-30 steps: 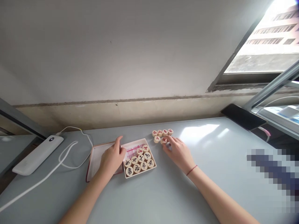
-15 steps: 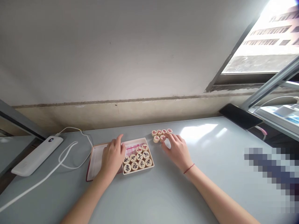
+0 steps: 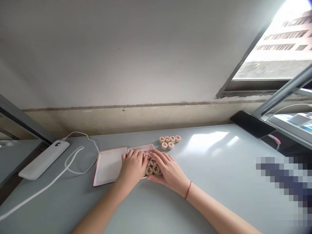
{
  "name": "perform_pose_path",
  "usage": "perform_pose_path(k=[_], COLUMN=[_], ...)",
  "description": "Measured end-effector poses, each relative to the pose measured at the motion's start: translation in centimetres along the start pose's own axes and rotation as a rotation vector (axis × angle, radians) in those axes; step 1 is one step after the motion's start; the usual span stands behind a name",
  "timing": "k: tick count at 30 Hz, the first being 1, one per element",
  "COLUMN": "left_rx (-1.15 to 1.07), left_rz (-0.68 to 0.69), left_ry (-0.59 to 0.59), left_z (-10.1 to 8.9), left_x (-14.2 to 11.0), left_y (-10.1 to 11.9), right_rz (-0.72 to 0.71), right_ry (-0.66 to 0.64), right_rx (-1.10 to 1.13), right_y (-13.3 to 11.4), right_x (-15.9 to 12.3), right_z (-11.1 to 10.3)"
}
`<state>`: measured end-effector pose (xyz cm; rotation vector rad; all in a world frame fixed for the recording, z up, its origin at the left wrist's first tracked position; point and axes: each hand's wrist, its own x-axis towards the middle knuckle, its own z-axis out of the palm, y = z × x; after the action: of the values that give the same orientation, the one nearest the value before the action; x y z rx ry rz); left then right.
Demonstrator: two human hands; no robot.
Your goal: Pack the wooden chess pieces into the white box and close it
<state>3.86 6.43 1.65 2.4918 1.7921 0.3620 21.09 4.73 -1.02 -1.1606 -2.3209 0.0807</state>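
Note:
A small white box [image 3: 141, 149] with round wooden chess pieces [image 3: 153, 169] stands on the grey table [image 3: 209, 182]. Its open lid [image 3: 108, 165] lies to its left. My left hand [image 3: 133, 167] rests over the left part of the box, fingers curled down onto the pieces. My right hand [image 3: 168, 169] reaches into the box from the right, fingers bent over the pieces; what they touch is hidden. Several pieces with red characters [image 3: 170, 141] sit in two short rows on the table just beyond the box.
A white power bank [image 3: 44, 159] with a looping white cable [image 3: 75, 161] lies at the left. A black phone [image 3: 252, 123] sits at the far right by the window frame. A wall runs along the table's far edge.
My right hand left the rows of red pieces and came back and left to the box. My left hand slid right from the lid's edge onto the box.

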Motion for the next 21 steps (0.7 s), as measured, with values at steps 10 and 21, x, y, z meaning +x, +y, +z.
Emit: perform_pose_path(k=[10,21], left_rx=[-0.401,-0.945], left_rz=[-0.056,-0.184], left_ry=[0.118,-0.021], left_z=[-0.7,-1.3], left_x=[-0.5,-1.4], left_y=[0.3,1.0], right_rz=[-0.03,0.079], right_ry=[0.255,0.433], right_rx=[0.011,0.011], right_y=[0.3,2.2], right_x=[-0.1,0.3], right_z=[-0.8,-2.9])
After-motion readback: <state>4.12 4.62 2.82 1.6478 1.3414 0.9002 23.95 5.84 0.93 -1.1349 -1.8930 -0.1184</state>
